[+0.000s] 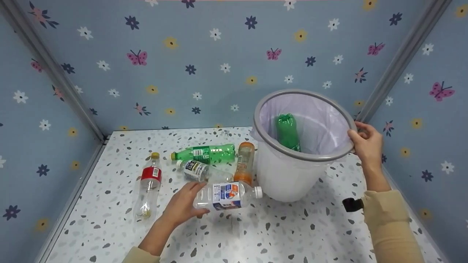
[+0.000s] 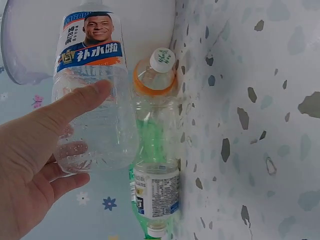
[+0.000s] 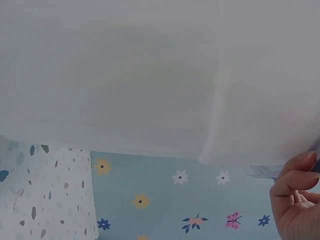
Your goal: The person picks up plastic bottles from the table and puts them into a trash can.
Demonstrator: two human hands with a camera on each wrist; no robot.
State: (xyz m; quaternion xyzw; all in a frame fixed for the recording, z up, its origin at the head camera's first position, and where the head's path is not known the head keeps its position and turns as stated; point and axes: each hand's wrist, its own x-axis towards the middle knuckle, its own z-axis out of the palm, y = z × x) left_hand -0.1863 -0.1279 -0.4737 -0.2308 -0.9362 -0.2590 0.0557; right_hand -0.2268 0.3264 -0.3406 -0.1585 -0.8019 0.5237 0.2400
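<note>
My left hand (image 1: 184, 202) grips a clear plastic bottle (image 1: 227, 196) by its base end, thumb on the near side. The bottle lies sideways, its white cap toward the bin. In the left wrist view, the thumb presses the clear wall below the blue and orange label (image 2: 92, 40). My right hand (image 1: 368, 144) pinches the grey rim of a white waste bin (image 1: 289, 180), which tilts toward me. A pale liner covers the bin's inside, where a green bottle (image 1: 287, 131) stands. The right wrist view is mostly filled by the bin's wall (image 3: 150, 85).
Left of the bin lie a green bottle (image 1: 219, 153) with a yellow cap, a small clear bottle (image 1: 195, 170), and an orange-ended bottle (image 1: 245, 160). Further left lies a red-labelled bottle (image 1: 150, 175). Patterned blue walls (image 1: 204, 87) enclose the speckled surface (image 1: 109, 204).
</note>
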